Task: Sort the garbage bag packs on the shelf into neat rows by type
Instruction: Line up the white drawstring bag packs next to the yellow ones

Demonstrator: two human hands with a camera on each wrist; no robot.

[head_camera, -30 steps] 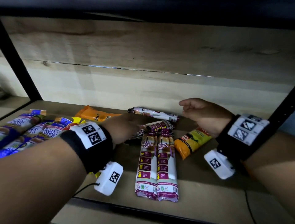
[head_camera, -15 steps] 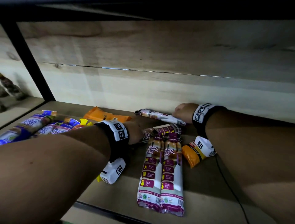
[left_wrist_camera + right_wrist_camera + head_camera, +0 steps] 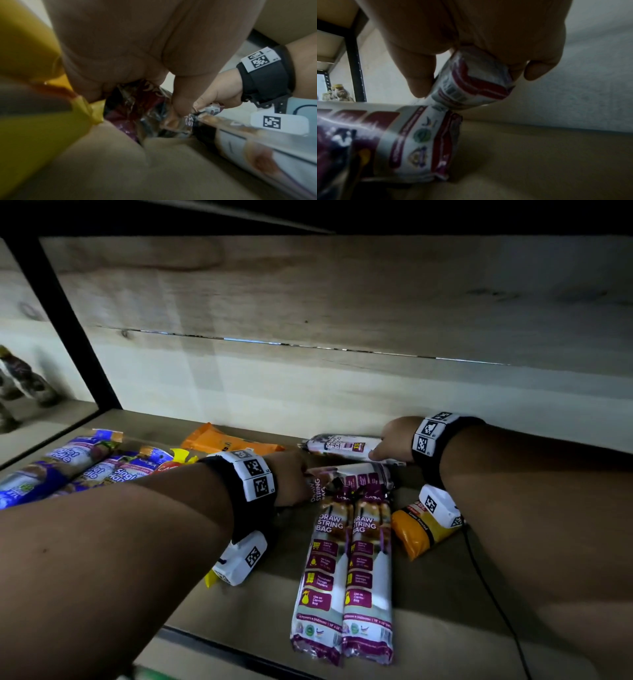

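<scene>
- Since half a second ago, the right hand has closed thumb and fingers round the end of the rear pack by the shelf back wall.
- The left hand grips the crosswise pack (maroon-and-white wrapper, "DRAW STRING BAG").
- Only the right wrist view shows the pinch.
</scene>
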